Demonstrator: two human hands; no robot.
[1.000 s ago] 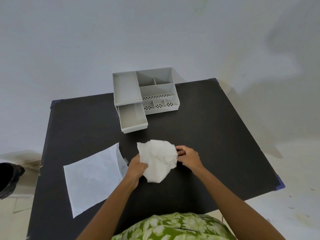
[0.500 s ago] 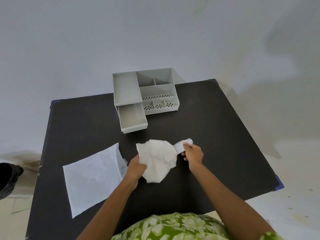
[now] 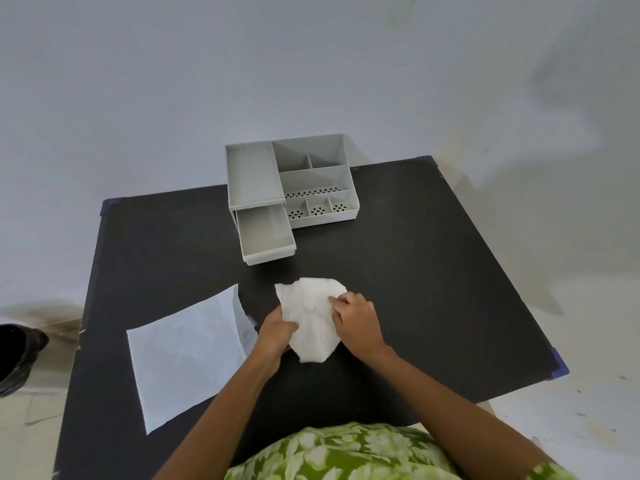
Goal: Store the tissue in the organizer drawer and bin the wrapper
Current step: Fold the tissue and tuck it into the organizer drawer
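A crumpled white tissue [image 3: 310,315] lies on the black table [image 3: 415,271] just in front of me. My left hand [image 3: 277,332] grips its left edge. My right hand [image 3: 356,318] rests on its right side, fingers pinching the paper. A flat, pale square wrapper [image 3: 187,355] lies on the table to the left, one corner curled up next to my left hand. The grey organizer [image 3: 291,181] stands at the table's far edge, its drawer [image 3: 265,233] pulled out toward me and holding nothing.
A black bin [image 3: 17,355] stands on the floor off the table's left edge. A pale wall rises right behind the organizer. The table's right half is bare black surface.
My right hand had pulled a corner of the tissue out to the right; now it has come back and lies on the tissue's right side. The left hand has held still.
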